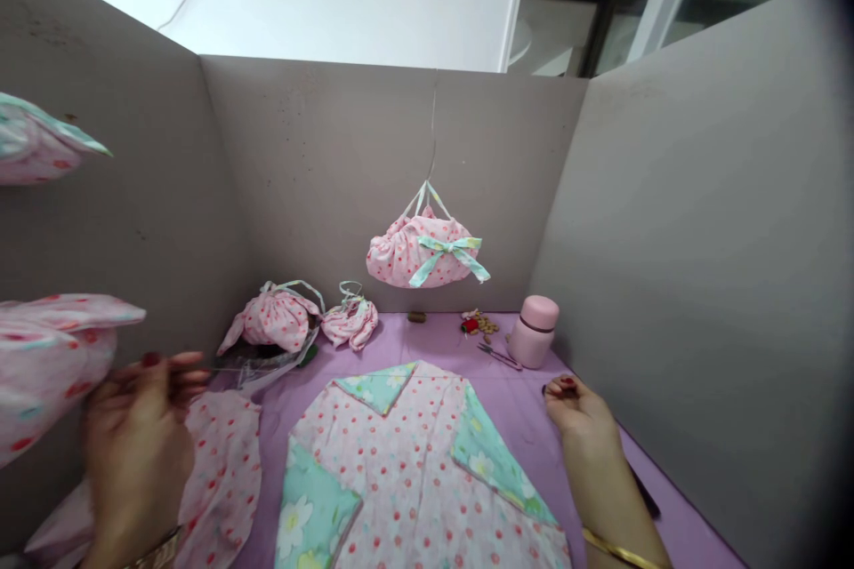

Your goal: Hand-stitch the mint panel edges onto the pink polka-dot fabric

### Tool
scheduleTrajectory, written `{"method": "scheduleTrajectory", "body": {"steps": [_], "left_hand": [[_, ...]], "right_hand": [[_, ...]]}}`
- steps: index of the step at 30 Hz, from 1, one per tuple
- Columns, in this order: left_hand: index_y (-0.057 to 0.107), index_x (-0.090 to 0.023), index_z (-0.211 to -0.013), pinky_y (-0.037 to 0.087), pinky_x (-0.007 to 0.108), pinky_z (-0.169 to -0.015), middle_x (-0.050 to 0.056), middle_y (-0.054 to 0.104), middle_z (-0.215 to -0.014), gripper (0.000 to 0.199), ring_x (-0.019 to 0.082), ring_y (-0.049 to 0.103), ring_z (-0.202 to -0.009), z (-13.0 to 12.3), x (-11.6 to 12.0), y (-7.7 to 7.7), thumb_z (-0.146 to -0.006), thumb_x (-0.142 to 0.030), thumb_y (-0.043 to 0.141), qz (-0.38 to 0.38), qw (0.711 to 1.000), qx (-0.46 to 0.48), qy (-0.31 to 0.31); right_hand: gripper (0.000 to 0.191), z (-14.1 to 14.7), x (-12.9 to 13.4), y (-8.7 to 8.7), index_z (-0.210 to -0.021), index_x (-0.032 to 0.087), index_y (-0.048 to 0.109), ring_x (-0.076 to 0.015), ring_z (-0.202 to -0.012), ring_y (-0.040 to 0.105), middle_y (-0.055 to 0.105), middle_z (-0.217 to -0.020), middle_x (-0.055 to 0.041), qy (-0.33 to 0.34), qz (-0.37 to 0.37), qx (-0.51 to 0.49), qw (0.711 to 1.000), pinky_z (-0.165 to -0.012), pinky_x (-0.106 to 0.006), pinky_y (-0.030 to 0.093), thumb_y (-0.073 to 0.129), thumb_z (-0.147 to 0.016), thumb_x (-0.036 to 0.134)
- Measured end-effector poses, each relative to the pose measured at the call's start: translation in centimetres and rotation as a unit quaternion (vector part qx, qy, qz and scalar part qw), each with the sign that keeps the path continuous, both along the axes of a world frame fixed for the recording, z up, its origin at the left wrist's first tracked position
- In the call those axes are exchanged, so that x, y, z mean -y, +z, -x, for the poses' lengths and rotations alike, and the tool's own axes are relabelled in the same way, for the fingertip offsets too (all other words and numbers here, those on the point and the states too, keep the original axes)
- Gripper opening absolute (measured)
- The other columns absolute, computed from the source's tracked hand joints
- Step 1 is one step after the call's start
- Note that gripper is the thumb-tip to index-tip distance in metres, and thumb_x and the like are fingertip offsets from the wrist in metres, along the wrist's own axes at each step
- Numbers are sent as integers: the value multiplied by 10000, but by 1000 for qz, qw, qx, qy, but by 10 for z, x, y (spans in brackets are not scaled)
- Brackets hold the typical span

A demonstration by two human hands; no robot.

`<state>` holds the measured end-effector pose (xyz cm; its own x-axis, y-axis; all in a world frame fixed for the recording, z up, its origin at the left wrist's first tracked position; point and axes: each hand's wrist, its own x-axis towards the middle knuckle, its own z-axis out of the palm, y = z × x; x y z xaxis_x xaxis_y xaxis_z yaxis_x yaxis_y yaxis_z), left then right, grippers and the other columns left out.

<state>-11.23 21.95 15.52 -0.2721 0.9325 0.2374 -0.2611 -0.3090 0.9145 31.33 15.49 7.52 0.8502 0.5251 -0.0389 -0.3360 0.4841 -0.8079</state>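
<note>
A thin pale thread (497, 378) runs nearly level between my two hands, above the spread fabric. My left hand (143, 431), at the left, is closed with thumb and fingers pinching one end. Far to the right, my right hand (577, 409) has its fingers curled together at the other end; whether a needle is there I cannot make out. Beneath the thread lies pink dotted fabric (406, 471) with several corners folded over, showing green floral lining (497, 453). More pink dotted cloth (223, 471) lies beside my left hand.
A gathered pink pouch with a green bow (427, 251) hangs ahead. Two bunched pouches (277, 320) sit back left; others jut in at the left edge. Back right stand a pink flask (534, 333), small scissors (500, 356) and a red spool (470, 325). Grey panels (694, 222) enclose the purple tabletop.
</note>
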Motion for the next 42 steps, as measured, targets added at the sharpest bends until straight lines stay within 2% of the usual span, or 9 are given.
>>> {"method": "scheduleTrajectory", "body": {"steps": [2, 6, 11, 17, 21, 27, 34, 38, 42], "left_hand": [[523, -249, -789, 446, 154, -599, -143, 632, -714, 50, 72, 555, -610, -12, 3, -4, -795, -212, 556, -38, 996, -86, 10], [575, -194, -726, 432, 214, -514, -44, 608, -594, 75, 130, 560, -544, -46, 9, -16, -772, -254, 571, -58, 957, -271, -85], [536, -204, -704, 378, 214, -485, -46, 531, -549, 187, 125, 519, -502, -75, 27, -21, -848, -271, 437, -115, 888, -424, -136], [547, -195, -746, 367, 249, -573, 0, 590, -665, 198, 147, 539, -618, -88, 46, -26, -865, -173, 390, -193, 787, -570, -136], [556, -196, -748, 339, 273, -540, 5, 579, -670, 159, 164, 519, -612, -95, 53, -32, -824, -114, 444, -238, 721, -638, -130], [544, -190, -780, 351, 279, -532, 1, 576, -687, 150, 163, 515, -634, -96, 55, -36, -824, -91, 439, -291, 669, -676, -105], [559, -174, -865, 390, 272, -529, 12, 587, -691, 180, 172, 534, -641, -97, 54, -41, -856, -101, 394, -324, 658, -673, -95], [579, -171, -838, 384, 287, -509, 26, 601, -689, 173, 191, 543, -634, -98, 54, -43, -849, -109, 418, -311, 672, -663, -109], [588, -183, -762, 396, 277, -524, 13, 610, -644, 155, 182, 562, -616, -96, 48, -43, -835, -124, 465, -267, 740, -607, -112]], "right_hand": [[273, 7, 0, 3, -1123, 154, 505, -191, -906, 568, 536, -1107, -73, 0, 20, -32, 999, -748, -382, 483, 506, -877, 275], [213, 37, -5, 8, -1050, 134, 525, -131, -728, 581, 568, -958, -42, 31, 24, -17, 999, -610, -287, 496, 494, -885, 266], [171, 102, -10, 9, -850, 176, 513, -52, -414, 404, 442, -536, 91, 170, 33, 87, 981, -392, -148, 321, 638, -735, 203], [220, 178, 3, 9, -838, 137, 577, -57, -408, 309, 375, -467, 98, 446, 102, 219, 862, -396, -171, 248, 683, -659, 209], [127, 206, 12, 5, -643, 143, 523, -62, -463, 304, 368, -504, 77, 518, 128, 277, 799, -432, -188, 237, 644, -657, 179], [207, 202, 7, -6, -546, 154, 461, -83, -483, 324, 379, -498, 54, 498, 164, 377, 764, -438, -210, 229, 551, -725, 207], [151, 171, -6, -12, -641, 161, 581, -148, -592, 480, 549, -612, 9, 435, 205, 500, 720, -539, -230, 373, 530, -721, 279], [226, 139, -12, -15, -850, 172, 625, -160, -569, 496, 591, -780, -37, 308, 271, 562, 719, -579, -281, 380, 542, -687, 306], [479, 115, -12, -7, -1170, 166, 480, -188, -642, 519, 435, -1200, -154, 123, 317, 579, 741, -657, -358, 369, 486, -733, 359]]}}
